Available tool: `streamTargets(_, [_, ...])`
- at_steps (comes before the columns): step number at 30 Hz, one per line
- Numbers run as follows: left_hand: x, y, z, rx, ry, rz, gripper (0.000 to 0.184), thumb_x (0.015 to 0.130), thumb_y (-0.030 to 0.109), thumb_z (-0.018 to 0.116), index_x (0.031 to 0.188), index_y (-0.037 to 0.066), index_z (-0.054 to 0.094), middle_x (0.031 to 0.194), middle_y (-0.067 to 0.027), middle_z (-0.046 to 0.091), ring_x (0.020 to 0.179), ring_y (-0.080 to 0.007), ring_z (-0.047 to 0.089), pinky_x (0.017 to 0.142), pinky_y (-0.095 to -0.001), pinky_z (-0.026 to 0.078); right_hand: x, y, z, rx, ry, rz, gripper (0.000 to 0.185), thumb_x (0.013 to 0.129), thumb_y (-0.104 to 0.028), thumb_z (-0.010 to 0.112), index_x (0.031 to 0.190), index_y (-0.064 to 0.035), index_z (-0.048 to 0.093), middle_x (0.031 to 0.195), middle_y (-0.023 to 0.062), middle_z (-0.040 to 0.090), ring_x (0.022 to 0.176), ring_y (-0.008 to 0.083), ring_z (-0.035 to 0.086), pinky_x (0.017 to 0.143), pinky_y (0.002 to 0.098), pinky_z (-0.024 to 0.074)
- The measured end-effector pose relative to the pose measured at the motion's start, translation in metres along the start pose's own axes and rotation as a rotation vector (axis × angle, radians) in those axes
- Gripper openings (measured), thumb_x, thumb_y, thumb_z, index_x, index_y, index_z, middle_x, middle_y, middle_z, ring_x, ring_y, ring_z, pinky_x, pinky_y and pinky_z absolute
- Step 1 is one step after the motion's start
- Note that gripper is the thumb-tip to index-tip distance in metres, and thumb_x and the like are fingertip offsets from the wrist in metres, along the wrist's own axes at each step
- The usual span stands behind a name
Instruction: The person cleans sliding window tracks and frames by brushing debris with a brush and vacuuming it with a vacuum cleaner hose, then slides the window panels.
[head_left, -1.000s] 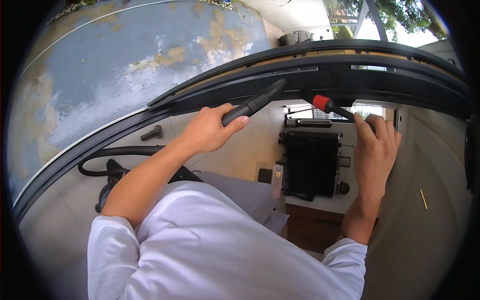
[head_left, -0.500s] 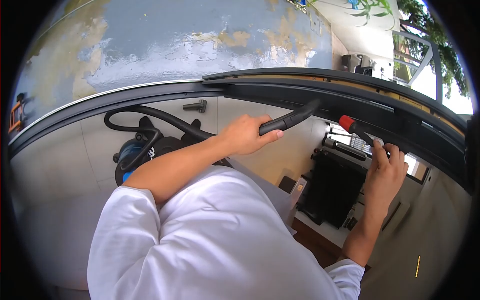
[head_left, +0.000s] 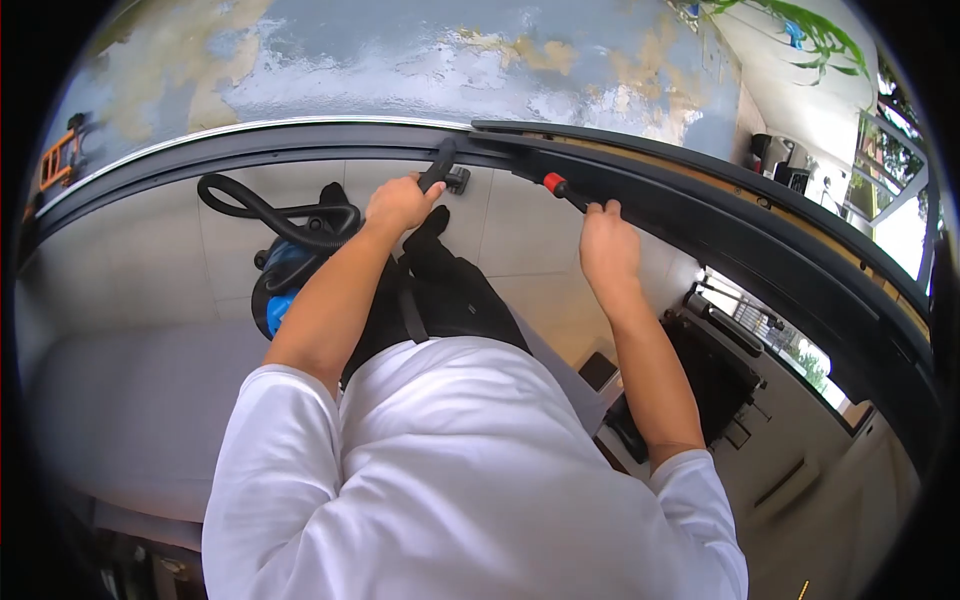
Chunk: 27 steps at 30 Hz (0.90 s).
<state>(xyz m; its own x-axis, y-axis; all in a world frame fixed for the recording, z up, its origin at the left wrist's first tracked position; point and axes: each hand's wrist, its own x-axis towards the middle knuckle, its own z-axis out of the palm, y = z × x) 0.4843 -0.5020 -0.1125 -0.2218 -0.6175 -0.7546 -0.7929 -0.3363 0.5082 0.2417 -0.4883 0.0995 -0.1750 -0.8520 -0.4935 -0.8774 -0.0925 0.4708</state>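
My left hand [head_left: 398,205] is closed around the black vacuum hose handle [head_left: 437,165], whose tip points at the dark sliding-door track [head_left: 330,140]. The handle's end lies over or close to the track. In my right hand [head_left: 610,248] is a slim black-handled brush [head_left: 562,188] with a red head, pointing up and left beside the dark frame. The fingers are wrapped round its handle. The ribbed black hose [head_left: 235,195] loops back to the blue and black vacuum cleaner [head_left: 285,275] on the floor, partly hidden by my left arm.
A small grey nozzle [head_left: 458,180] lies on the tiles just beyond my left hand. A grey sofa [head_left: 150,400] stands at left. The dark door frame [head_left: 740,250] runs along the right, with a black chair-like item [head_left: 690,360] below it. Past the track is a worn blue-grey floor [head_left: 400,60].
Both hands have moved left in view, the left one with the hose handle and the right one with the brush. The view has shifted, and my legs now show.
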Motion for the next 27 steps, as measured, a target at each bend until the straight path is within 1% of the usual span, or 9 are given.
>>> streamTargets(3, [-0.020, -0.009, -0.026, 0.009, 0.026, -0.117, 0.073, 0.096, 0.068, 0.049, 0.126, 0.004, 0.067, 0.111, -0.0256, 0.072, 0.113, -0.0410, 0.067, 0.098, -0.0507, 0.051, 0.063, -0.037, 0.081, 0.155, -0.118, -0.015, 0.022, 0.093, -0.007, 0.062, 0.110, 0.0037, 0.070, 0.115, 0.0219, 0.066, 0.093, 0.0345, 0.076, 0.076, 0.0407, 0.0637])
streamTargets(7, [-0.020, -0.032, -0.041, -0.005, 0.178, -0.288, 0.067, 0.098, 0.065, 0.049, 0.124, 0.007, 0.068, 0.114, -0.0237, 0.072, 0.112, -0.0416, 0.068, 0.096, -0.0515, 0.052, 0.113, -0.071, 0.130, 0.350, -0.198, 0.014, 0.023, 0.092, -0.007, 0.062, 0.110, 0.0048, 0.070, 0.119, 0.0242, 0.066, 0.099, 0.0353, 0.075, 0.082, 0.0421, 0.0629])
streamTargets(10, [-0.026, -0.016, -0.040, 0.000, 0.166, -0.252, 0.072, 0.096, 0.068, 0.049, 0.117, 0.002, 0.068, 0.107, -0.0286, 0.072, 0.108, -0.0458, 0.067, 0.095, -0.0531, 0.050, 0.126, -0.088, 0.125, 0.420, -0.214, -0.044, 0.024, 0.092, -0.007, 0.062, 0.111, 0.0035, 0.070, 0.121, 0.0247, 0.066, 0.103, 0.0368, 0.073, 0.085, 0.0434, 0.0618])
streamTargets(13, [-0.038, 0.018, -0.024, 0.073, 0.050, -0.250, 0.075, 0.095, 0.069, 0.051, 0.127, 0.003, 0.067, 0.112, -0.0272, 0.072, 0.113, -0.0421, 0.067, 0.098, -0.0508, 0.051, 0.115, -0.100, 0.123, 0.555, -0.093, -0.265, 0.023, 0.092, -0.006, 0.060, 0.112, -0.0001, 0.070, 0.117, 0.0223, 0.067, 0.100, 0.0386, 0.073, 0.082, 0.0448, 0.0614])
streamTargets(17, [-0.034, 0.022, -0.021, 0.019, -0.079, -0.278, 0.077, 0.094, 0.069, 0.051, 0.132, 0.004, 0.065, 0.117, -0.0267, 0.071, 0.117, -0.0413, 0.066, 0.100, -0.0497, 0.051, 0.108, -0.087, 0.112, 0.472, -0.098, -0.185, 0.022, 0.092, -0.006, 0.059, 0.111, 0.0007, 0.069, 0.116, 0.0217, 0.067, 0.095, 0.0382, 0.074, 0.080, 0.0473, 0.0611])
streamTargets(19, [-0.033, 0.018, -0.026, 0.055, -0.059, -0.255, 0.077, 0.095, 0.069, 0.051, 0.135, 0.005, 0.064, 0.116, -0.0262, 0.071, 0.116, -0.0413, 0.066, 0.100, -0.0496, 0.051, 0.113, -0.077, 0.105, 0.394, -0.214, -0.096, 0.023, 0.094, -0.008, 0.056, 0.111, 0.0008, 0.069, 0.115, 0.0212, 0.068, 0.091, 0.0379, 0.075, 0.077, 0.0492, 0.0608])
streamTargets(22, [-0.036, 0.010, -0.044, 0.082, -0.074, -0.278, 0.077, 0.095, 0.069, 0.051, 0.137, 0.005, 0.063, 0.116, -0.0259, 0.071, 0.116, -0.0411, 0.067, 0.099, -0.0494, 0.052, 0.120, -0.122, 0.114, 0.462, -0.237, -0.184, 0.026, 0.092, -0.006, 0.058, 0.116, -0.0020, 0.067, 0.112, 0.0191, 0.067, 0.095, 0.0393, 0.072, 0.083, 0.0498, 0.0588])
streamTargets(24, [-0.039, -0.008, -0.053, 0.096, -0.052, -0.287, 0.077, 0.095, 0.069, 0.051, 0.137, 0.005, 0.062, 0.115, -0.0257, 0.072, 0.116, -0.0409, 0.067, 0.099, -0.0491, 0.052, 0.124, -0.170, 0.091, 0.478, -0.196, -0.289, 0.024, 0.097, -0.009, 0.053, 0.112, 0.0005, 0.070, 0.115, 0.0205, 0.068, 0.096, 0.0370, 0.074, 0.082, 0.0468, 0.0597])
streamTargets(27, [-0.046, -0.039, -0.083, 0.072, -0.045, -0.328, 0.069, 0.098, 0.067, 0.049, 0.124, 0.005, 0.067, 0.112, -0.0245, 0.073, 0.112, -0.0405, 0.068, 0.097, -0.0495, 0.053, 0.125, -0.192, 0.057, 0.493, -0.204, -0.310, 0.024, 0.096, -0.010, 0.055, 0.111, -0.0001, 0.071, 0.113, 0.0201, 0.068, 0.095, 0.0365, 0.074, 0.081, 0.0472, 0.0598])
